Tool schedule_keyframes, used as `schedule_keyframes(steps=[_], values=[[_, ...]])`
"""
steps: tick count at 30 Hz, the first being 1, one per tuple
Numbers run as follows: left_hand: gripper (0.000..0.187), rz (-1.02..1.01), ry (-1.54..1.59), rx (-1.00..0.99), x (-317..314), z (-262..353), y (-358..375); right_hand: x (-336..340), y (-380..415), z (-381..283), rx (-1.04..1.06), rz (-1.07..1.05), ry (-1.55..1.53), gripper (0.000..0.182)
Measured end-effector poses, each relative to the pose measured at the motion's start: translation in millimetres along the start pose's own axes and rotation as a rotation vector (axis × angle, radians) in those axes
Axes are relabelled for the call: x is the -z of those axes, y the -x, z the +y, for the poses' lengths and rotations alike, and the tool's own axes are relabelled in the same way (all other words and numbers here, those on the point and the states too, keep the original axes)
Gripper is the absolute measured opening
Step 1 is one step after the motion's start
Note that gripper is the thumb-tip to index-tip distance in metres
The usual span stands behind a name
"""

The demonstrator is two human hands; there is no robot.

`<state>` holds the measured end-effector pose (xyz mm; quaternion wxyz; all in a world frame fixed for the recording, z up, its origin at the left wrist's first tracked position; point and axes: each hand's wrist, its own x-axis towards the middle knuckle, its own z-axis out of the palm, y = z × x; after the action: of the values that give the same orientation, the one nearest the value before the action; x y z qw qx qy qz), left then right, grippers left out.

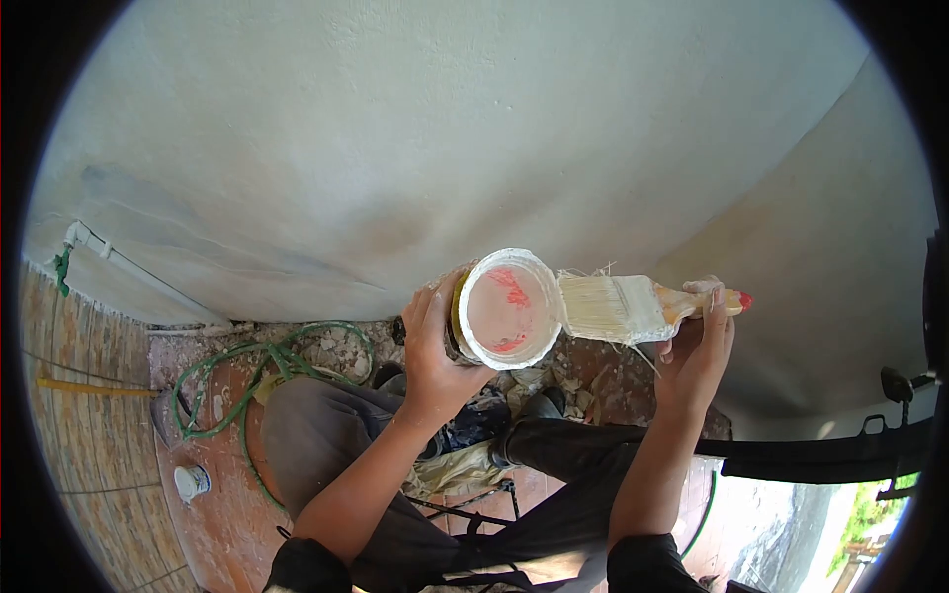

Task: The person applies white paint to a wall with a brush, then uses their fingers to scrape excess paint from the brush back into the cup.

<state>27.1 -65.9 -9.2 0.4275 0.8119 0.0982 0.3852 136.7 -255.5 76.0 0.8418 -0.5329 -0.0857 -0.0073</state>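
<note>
Near the middle of the head view, my left hand [433, 341] is wrapped round the left side of a paint container [510, 308]. Its rim is crusted white, and pale liquid with red streaks shows inside. My right hand [696, 341] grips the handle of a wide paintbrush [618, 309], whose reddish end points right. The brush is coated in white, and its bristle tips are at the container's right rim. Behind both hands rises a pale wall [415, 128].
A white pipe [148, 277] with a green tap runs low on the left wall. A green hose [222, 381] lies coiled on the debris-strewn floor. A small white tub [192, 482] is at lower left. Black metalwork [840, 455] stands at right.
</note>
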Motion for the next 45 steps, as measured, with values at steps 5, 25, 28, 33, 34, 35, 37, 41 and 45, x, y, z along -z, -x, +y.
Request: schedule_keyframes(steps=[5, 25, 28, 33, 34, 35, 37, 41, 45], values=[[0.084, -0.006, 0.030, 0.007, -2, 2, 2, 11, -9, 13, -0.087, 0.021, -0.243, 0.031], [0.083, -0.015, 0.127, 0.048, -8, -6, 6, 28, -27, 9, -0.158, 0.223, -0.589, 0.035], [0.083, -0.027, 0.129, 0.051, -8, -6, 7, 30, -26, 9, -0.119, 0.224, -0.579, 0.036], [0.082, -0.036, 0.154, 0.086, -8, 0, 5, 37, -30, -2, -0.027, 0.260, -0.576, 0.033], [0.082, -0.043, 0.166, 0.067, -8, 1, 6, 44, -32, -3, -0.004, 0.264, -0.581, 0.033], [0.082, -0.036, 0.168, 0.083, -9, 1, 5, 55, -37, -2, 0.046, 0.275, -0.545, 0.036], [0.083, -0.043, 0.169, 0.111, -8, 0, 6, 73, -43, -5, 0.108, 0.289, -0.512, 0.041], [0.085, -0.023, 0.156, 0.115, -8, 1, 9, 94, -48, -15, 0.280, 0.340, -0.261, 0.047], [0.085, -0.027, 0.149, 0.102, -8, -1, 8, 101, -51, -26, 0.363, 0.380, -0.044, 0.051]])
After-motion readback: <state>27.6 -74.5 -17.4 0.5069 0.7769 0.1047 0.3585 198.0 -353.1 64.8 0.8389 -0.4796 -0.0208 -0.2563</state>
